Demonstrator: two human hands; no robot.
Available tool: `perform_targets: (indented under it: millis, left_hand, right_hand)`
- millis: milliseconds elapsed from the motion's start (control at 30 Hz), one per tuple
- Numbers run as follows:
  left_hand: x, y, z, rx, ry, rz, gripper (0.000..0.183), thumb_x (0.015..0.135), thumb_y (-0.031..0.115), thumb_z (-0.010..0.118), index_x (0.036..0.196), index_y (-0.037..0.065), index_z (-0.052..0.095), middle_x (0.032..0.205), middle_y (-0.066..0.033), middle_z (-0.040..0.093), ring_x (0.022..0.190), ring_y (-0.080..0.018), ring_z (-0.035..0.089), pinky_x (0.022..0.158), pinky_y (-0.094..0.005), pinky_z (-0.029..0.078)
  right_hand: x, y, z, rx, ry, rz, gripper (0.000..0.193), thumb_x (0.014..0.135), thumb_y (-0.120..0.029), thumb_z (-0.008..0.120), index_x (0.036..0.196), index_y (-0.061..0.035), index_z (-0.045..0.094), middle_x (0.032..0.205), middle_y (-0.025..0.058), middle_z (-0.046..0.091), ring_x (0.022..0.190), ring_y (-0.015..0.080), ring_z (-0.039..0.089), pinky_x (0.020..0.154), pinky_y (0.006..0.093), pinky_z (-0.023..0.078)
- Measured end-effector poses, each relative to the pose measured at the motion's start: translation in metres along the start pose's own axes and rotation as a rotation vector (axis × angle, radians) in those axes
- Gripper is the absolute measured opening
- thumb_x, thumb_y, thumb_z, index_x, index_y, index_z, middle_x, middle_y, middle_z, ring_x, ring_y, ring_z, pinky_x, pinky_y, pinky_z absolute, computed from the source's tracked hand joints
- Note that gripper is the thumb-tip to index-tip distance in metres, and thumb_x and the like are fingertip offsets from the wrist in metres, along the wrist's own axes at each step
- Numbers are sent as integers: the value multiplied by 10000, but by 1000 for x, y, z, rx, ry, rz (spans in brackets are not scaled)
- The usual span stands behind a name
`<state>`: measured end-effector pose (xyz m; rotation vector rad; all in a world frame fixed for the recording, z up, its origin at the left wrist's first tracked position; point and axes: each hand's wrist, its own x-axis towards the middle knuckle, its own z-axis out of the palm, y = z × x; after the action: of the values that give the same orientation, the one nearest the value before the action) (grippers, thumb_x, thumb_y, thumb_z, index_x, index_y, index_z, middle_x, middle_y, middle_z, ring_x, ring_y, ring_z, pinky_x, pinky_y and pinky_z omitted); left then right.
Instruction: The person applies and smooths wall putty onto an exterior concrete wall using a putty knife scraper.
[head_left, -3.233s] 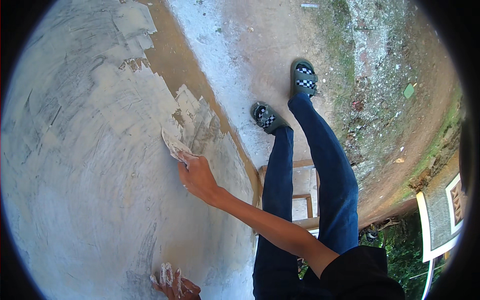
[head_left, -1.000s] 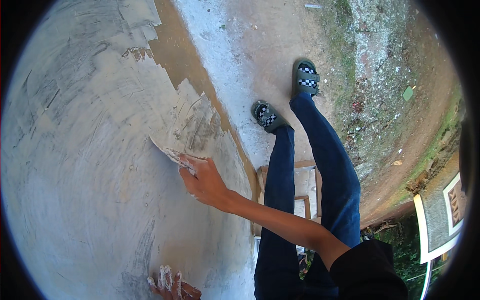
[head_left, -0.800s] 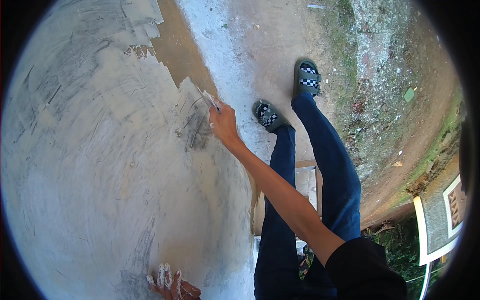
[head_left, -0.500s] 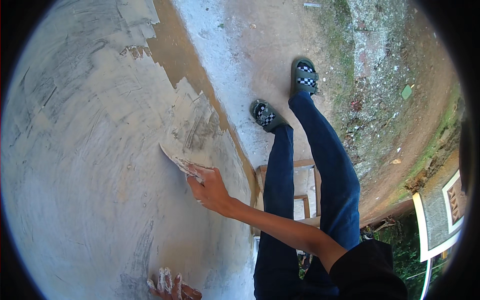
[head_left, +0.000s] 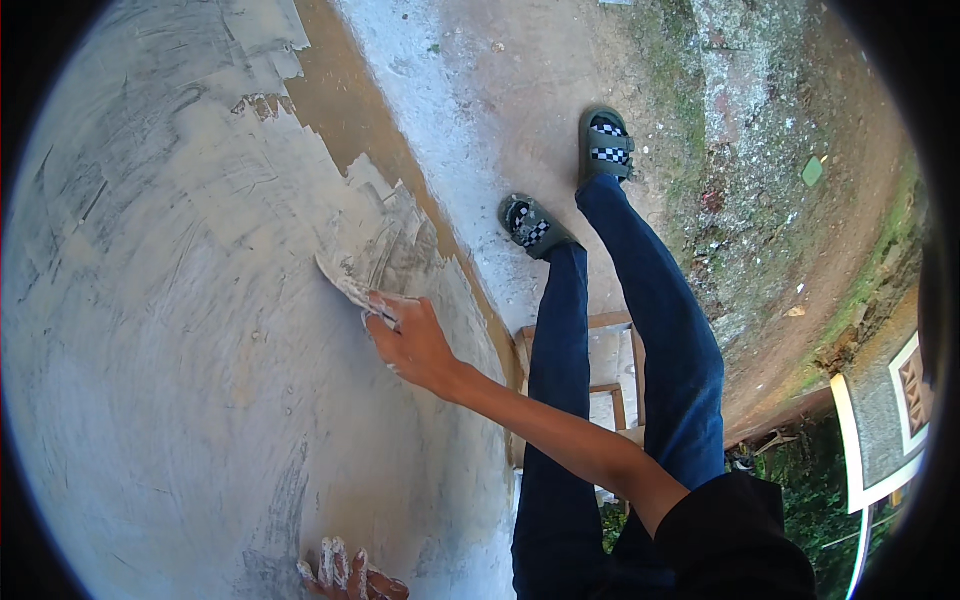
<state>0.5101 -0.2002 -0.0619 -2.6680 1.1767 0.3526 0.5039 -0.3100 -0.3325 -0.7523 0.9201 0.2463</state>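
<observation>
From the head view, I see the right hand (head_left: 410, 345) gripping a thin, paste-smeared flat scraper (head_left: 345, 284), left of centre. The broad grey-white wall (head_left: 190, 350) looks mostly coated; a brown strip (head_left: 352, 105), upper left-centre, remains bare. The paste-whitened left hand (head_left: 352, 580), bottom left: I can't tell its grip.

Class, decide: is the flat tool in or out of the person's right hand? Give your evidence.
In: the right hand grips one end of the flat tool, whose whitish far end sticks out.

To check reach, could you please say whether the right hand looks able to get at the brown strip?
Probably yes: the right hand, holding a scraper, is near the brown strip, with only wall between.
</observation>
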Motion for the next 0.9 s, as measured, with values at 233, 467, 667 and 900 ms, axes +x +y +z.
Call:
perform_targets:
  millis: [233,467,667,900]
  left_hand:
    - [6,3,-3,-54,2,-43,254,913,168,444,830,62,659,910,-175,669,891,-329,640,939,-588,378]
    - [5,8,9,-44,24,-40,245,903,168,451,829,67,662,912,-166,671,892,-327,641,947,-593,369]
    - [-23,-31,-3,-19,61,134,378,817,281,418,803,-20,646,904,-245,642,914,-418,615,929,-665,329]
    - [0,-5,11,-92,76,61,315,851,238,433,814,17,655,906,-210,655,906,-376,627,937,-633,346]
  right_hand:
    - [76,24,-58,-29,380,-143,334,812,-133,502,1043,94,585,663,259,605,601,347,624,572,397,463]
    - [142,124,-48,-162,368,-219,372,771,-133,514,1081,59,588,709,285,597,609,368,608,641,413,470]
    - [7,53,-10,140,15,-151,360,818,-118,532,1137,45,575,567,18,473,518,76,429,478,268,359]
    - [143,83,-85,-79,425,-225,315,794,-116,474,1023,51,610,581,159,525,503,206,499,526,354,408]
